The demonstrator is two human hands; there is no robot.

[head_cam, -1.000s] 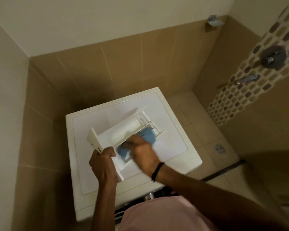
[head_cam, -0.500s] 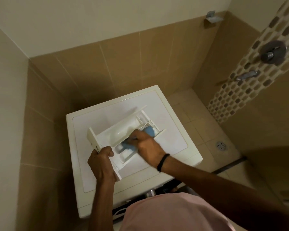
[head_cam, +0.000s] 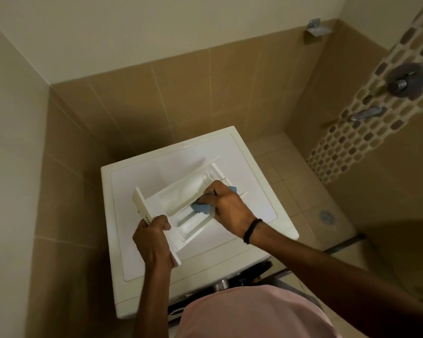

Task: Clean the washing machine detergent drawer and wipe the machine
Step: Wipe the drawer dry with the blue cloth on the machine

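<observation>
A white detergent drawer [head_cam: 178, 196] lies removed on top of the white washing machine [head_cam: 254, 215], its front panel toward the near left. My left hand [head_cam: 153, 236] grips that front panel at its near end. My right hand [head_cam: 227, 208] holds a blue cloth [head_cam: 203, 208] bunched under its fingers and presses it into the drawer's middle part, between the large compartment and the smaller ones. A corner of the cloth shows behind my knuckles. A black band circles my right wrist.
The machine stands in a corner, with tan tiled walls [head_cam: 181, 93] close behind and to the left. A tiled floor with a round drain [head_cam: 327, 216] lies to the right, below a shower valve [head_cam: 404, 80] and spout [head_cam: 366, 114] on the mosaic wall.
My right hand has slid the blue cloth along the drawer, from the near small compartments toward its far end. My left hand has kept its grip on the front panel.
</observation>
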